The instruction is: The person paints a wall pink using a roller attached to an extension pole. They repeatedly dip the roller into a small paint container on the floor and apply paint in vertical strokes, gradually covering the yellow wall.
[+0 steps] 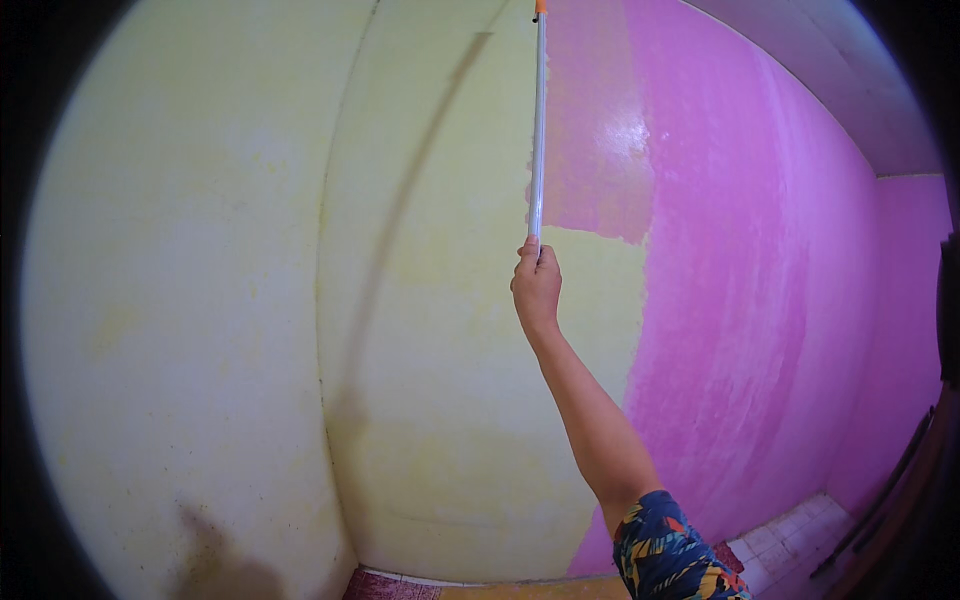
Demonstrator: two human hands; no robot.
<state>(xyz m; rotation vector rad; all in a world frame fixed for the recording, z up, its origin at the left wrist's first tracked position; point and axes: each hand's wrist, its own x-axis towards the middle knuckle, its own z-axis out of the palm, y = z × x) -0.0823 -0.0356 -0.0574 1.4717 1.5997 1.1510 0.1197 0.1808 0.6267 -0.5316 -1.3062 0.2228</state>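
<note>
My right hand [537, 281] is closed around the lower end of a slim metal pole [538, 127], held upright in front of the wall. An orange fitting [541, 7] shows on the pole at the top edge of the view; whatever lies above it is cut off. Behind the pole, a pale yellow wall [450, 300] meets a band of thin, wet-looking pink paint [592, 112] with a ragged lower edge. Farther right, denser pink paint [720, 300] covers the wall from ceiling to floor. My left hand is out of view.
A wall corner [321, 300] runs down at the left. Patterned flooring [397, 586] shows below, and pale tiles [787, 536] lie at the lower right. Dark long objects [877, 491] lean near the right rim. The ceiling [825, 67] slopes across the upper right.
</note>
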